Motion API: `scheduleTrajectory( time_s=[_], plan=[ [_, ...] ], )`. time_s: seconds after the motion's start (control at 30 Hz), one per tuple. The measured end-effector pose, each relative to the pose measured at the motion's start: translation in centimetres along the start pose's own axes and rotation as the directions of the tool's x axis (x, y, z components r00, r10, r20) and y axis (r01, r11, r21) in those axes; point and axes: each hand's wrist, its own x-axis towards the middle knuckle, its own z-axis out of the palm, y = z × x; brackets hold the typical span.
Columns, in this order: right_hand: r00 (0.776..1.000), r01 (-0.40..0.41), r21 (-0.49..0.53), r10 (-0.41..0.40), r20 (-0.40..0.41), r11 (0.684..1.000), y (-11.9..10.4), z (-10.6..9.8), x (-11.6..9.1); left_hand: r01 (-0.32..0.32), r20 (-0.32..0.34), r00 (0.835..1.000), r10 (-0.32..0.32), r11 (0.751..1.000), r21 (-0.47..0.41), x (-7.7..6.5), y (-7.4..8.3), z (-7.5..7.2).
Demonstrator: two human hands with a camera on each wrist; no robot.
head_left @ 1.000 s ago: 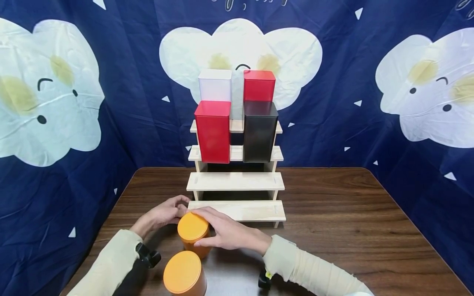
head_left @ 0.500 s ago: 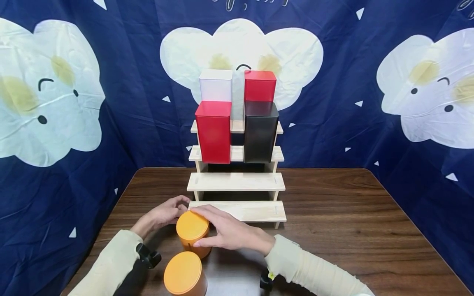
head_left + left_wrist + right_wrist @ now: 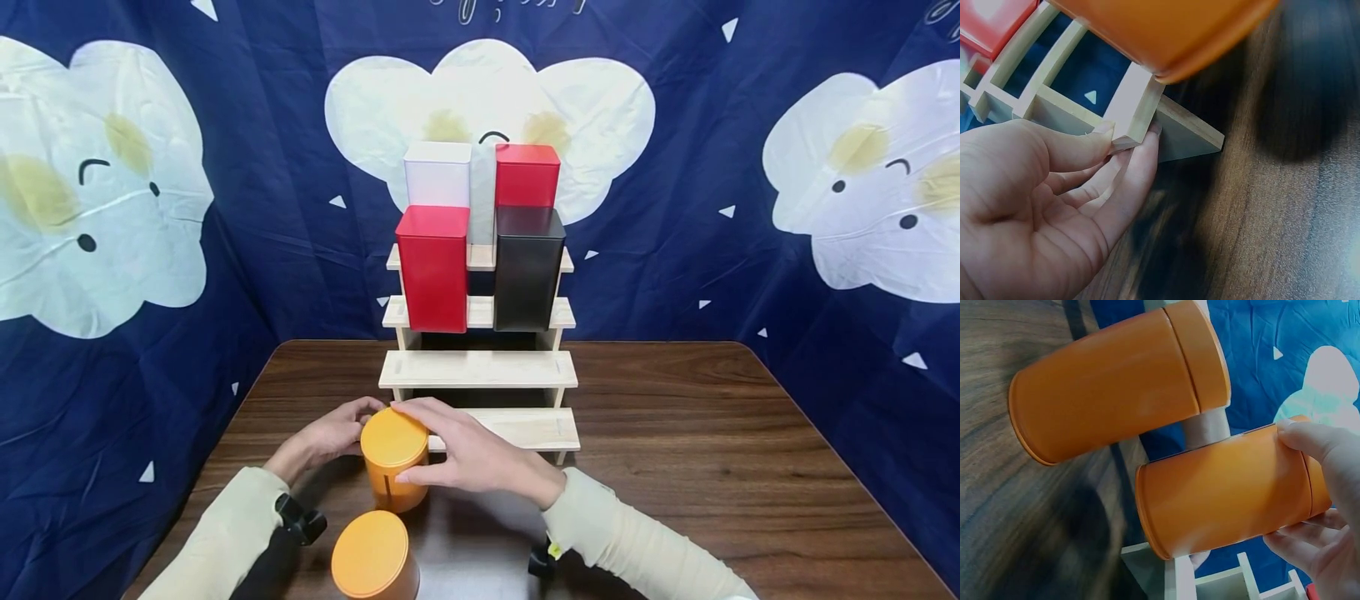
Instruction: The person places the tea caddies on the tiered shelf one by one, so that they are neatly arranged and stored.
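My right hand (image 3: 476, 454) grips an orange round tin (image 3: 395, 442) near its lid, with the thumb on the near side and the fingers round the far side. In the right wrist view this tin (image 3: 1229, 490) hangs tilted, its base off the tabletop and close to the stand. With thumb and fingers, my left hand (image 3: 1054, 194) pinches the end of the lowest step (image 3: 1132, 103) of a light wooden stepped stand (image 3: 480, 368). A second orange tin (image 3: 371, 554) stands on the table nearer to me.
Red (image 3: 432, 271) and black (image 3: 529, 271) square tins stand on the stand's second-highest step. Behind them, on the top step, are a white tin (image 3: 437, 175) and another red tin (image 3: 527, 173). A dark blue cloth (image 3: 247, 167) hangs behind the brown wooden table (image 3: 675, 442).
My right hand has raised the orange tin and carried it slightly toward the stand; it now overlaps the lowest step in the head view. The left hand has stayed in place.
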Motion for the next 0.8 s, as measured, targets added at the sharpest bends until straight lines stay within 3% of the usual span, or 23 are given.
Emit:
scheduleTrajectory(
  time_s=[0.23,0.57,0.8],
  plan=[
    [0.998,0.003,-0.01,-0.003,-0.069,1.0,0.2,-0.8,0.2,-0.009,0.033,0.999,0.01,0.999,-0.045,0.0,-0.1,0.0],
    [0.983,-0.102,-0.032,0.096,-0.159,0.994,0.7,-2.0,0.4,0.024,0.022,0.999,-0.024,0.999,-0.03,0.0,0.2,0.0],
    [0.962,-0.157,-0.07,0.136,-0.238,0.985,1.8,-2.4,0.8,0.002,0.036,0.999,0.0,0.998,-0.057,0.1,0.0,0.0]
  ],
)
